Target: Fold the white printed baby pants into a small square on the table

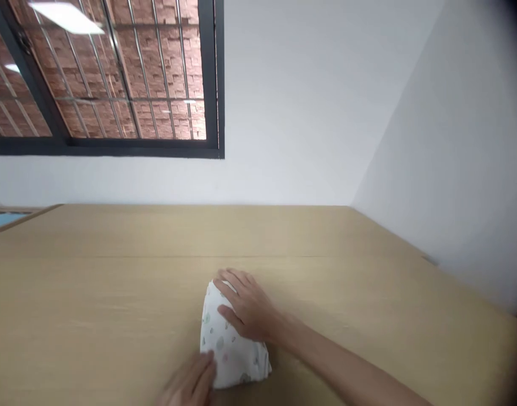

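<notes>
A white folded cloth (229, 352) with small green, grey and pink prints lies on the wooden tabletop, its layers showing at the lower right corner. My right hand (249, 307) rests flat across the cloth's upper right part, fingers stretched toward its far edge and thumb apart. At the near left corner is my left hand (191, 380), blurred by motion, its fingertips at the cloth's edge. Whether those fingers pinch the fabric cannot be made out.
The light wooden table (114, 293) has a seam running across it and meets a white wall (284, 113) behind and at the right. A dark-framed window (135, 148) with metal bars is at the upper left. Something light blue (4, 220) shows beyond the left edge.
</notes>
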Demonstrator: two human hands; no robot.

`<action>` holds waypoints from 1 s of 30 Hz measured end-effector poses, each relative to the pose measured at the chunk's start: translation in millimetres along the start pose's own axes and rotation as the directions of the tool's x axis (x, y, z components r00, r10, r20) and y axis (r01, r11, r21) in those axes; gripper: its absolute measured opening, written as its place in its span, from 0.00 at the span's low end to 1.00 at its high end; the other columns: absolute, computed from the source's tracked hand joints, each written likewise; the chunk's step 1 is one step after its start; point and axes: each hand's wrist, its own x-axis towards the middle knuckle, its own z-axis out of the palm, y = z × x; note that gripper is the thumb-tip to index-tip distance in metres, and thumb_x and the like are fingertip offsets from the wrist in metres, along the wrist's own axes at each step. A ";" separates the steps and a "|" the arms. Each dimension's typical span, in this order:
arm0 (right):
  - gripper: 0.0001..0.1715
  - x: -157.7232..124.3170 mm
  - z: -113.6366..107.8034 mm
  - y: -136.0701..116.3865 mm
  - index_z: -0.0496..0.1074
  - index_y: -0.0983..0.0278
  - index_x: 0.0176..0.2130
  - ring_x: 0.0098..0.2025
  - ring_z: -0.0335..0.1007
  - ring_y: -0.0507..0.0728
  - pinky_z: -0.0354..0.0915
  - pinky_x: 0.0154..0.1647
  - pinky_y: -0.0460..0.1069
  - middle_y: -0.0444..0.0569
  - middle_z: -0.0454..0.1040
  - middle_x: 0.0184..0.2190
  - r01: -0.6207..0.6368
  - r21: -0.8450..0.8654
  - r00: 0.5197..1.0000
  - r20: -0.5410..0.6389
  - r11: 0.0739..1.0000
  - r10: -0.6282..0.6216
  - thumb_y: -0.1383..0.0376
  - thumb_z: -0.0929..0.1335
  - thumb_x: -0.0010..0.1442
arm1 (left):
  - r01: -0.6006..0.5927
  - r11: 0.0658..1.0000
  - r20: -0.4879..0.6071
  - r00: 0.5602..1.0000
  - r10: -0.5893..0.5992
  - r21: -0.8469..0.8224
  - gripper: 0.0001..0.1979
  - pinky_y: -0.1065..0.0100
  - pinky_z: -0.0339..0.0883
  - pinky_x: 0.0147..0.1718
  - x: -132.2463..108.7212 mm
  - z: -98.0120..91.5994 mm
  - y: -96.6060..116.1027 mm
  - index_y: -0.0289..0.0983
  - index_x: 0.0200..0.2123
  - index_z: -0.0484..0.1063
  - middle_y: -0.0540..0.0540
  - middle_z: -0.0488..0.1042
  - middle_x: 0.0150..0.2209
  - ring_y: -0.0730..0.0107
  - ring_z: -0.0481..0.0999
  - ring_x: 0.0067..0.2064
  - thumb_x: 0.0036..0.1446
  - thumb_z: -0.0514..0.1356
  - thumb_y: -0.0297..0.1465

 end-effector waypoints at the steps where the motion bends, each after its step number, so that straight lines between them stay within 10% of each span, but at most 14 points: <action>1: 0.26 -14.4 -5.0 -14.9 0.60 0.71 0.61 0.59 0.53 0.69 0.53 0.61 0.62 0.61 0.59 0.58 -0.026 0.090 1.000 0.019 0.996 0.025 0.66 0.68 0.68 | 0.012 0.996 0.019 1.000 -0.010 -0.085 0.20 0.57 0.77 0.43 5.5 -13.6 -6.3 0.29 0.50 0.65 0.35 0.65 0.54 0.51 0.70 0.52 0.62 0.41 0.13; 4: 0.38 -56.9 -16.9 -48.4 0.60 0.69 0.62 0.54 0.59 0.72 0.58 0.58 0.64 0.60 0.63 0.53 -0.129 0.207 0.978 0.189 0.970 0.090 0.58 0.75 0.62 | 0.092 0.925 0.089 0.994 -0.063 -0.368 0.17 0.52 0.73 0.46 26.1 -48.4 -22.5 0.32 0.50 0.62 0.37 0.68 0.49 0.51 0.70 0.49 0.69 0.38 0.17; 7: 0.27 -79.4 -19.1 -52.7 0.60 0.62 0.62 0.54 0.60 0.71 0.61 0.56 0.64 0.54 0.64 0.54 -0.243 0.301 0.961 0.202 0.922 0.187 0.63 0.67 0.66 | 0.385 0.702 0.284 0.922 -0.264 -0.599 0.14 0.59 0.71 0.37 49.6 -62.0 -37.1 0.40 0.43 0.62 0.47 0.69 0.38 0.56 0.73 0.38 0.75 0.39 0.30; 13: 0.11 -36.9 -1.9 -2.9 0.66 0.59 0.48 0.37 0.70 0.70 0.68 0.35 0.59 0.51 0.72 0.38 -0.301 0.540 0.926 -0.033 0.786 0.376 0.61 0.59 0.71 | 0.426 0.901 0.297 0.873 -0.387 -0.077 0.10 0.57 0.69 0.37 106.7 -41.2 -66.5 0.33 0.39 0.63 0.41 0.67 0.35 0.49 0.71 0.38 0.66 0.52 0.13; 19: 0.17 1.2 16.3 12.7 0.63 0.67 0.52 0.49 0.63 0.72 0.62 0.47 0.66 0.62 0.65 0.48 -0.324 0.076 0.876 -0.351 0.943 0.330 0.68 0.54 0.69 | 0.228 0.954 0.018 0.972 -0.236 0.194 0.22 0.37 0.66 0.49 116.7 1.3 -46.3 0.15 0.59 0.56 0.18 0.53 0.58 0.29 0.55 0.58 0.63 0.53 0.18; 26: 0.25 -12.9 22.4 -19.2 0.50 0.73 0.67 0.65 0.41 0.69 0.41 0.65 0.65 0.59 0.51 0.65 -0.077 -0.022 0.981 -0.180 0.997 0.072 0.65 0.50 0.76 | 0.106 0.957 0.073 0.989 -0.130 0.272 0.48 0.36 0.63 0.54 105.1 30.9 -32.7 0.21 0.67 0.44 0.20 0.41 0.64 0.28 0.42 0.63 0.49 0.68 0.23; 30: 0.31 -15.4 31.1 -18.5 0.46 0.78 0.68 0.66 0.35 0.69 0.42 0.66 0.62 0.61 0.41 0.67 -0.010 0.003 0.989 -0.144 1.000 0.010 0.56 0.46 0.80 | 0.146 0.971 0.011 0.989 -0.151 0.187 0.43 0.39 0.63 0.54 111.2 35.0 -44.9 0.23 0.67 0.39 0.21 0.38 0.64 0.32 0.41 0.64 0.57 0.63 0.26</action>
